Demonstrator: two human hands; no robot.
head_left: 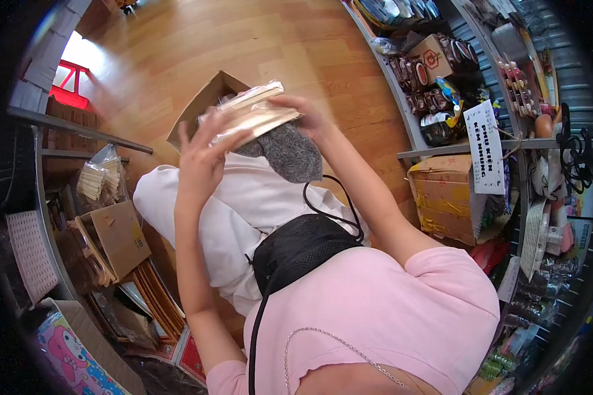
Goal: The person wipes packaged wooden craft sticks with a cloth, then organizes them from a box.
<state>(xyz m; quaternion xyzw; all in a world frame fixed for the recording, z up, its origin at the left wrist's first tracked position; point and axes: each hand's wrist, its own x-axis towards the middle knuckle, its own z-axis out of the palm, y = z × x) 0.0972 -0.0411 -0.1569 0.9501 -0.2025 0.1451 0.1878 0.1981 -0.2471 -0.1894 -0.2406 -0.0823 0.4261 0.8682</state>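
Observation:
Between my two hands is a plastic-wrapped pack of pale wooden pieces (pixel 260 113), tilted over my lap. My left hand (pixel 207 148) is at the pack's left end, its fingers spread and slightly blurred. At the right end, my right hand (pixel 308 117) grips the pack with the fingers behind its upper edge. A dark grey cloth (pixel 290 155) hangs just below the pack, near my right hand; what holds it up is hidden. Behind the pack stands an open cardboard box (pixel 211 92), partly covered by my left hand.
On the left, a shelf holds bagged wooden sticks (pixel 102 176), a small cardboard box (pixel 120 238) and stacked frames. To the right, a shelf (pixel 435 150) carries packaged goods and a hanging sign (pixel 486 148), with a taped carton (pixel 445 197) below. Wooden floor (pixel 296 46) lies ahead.

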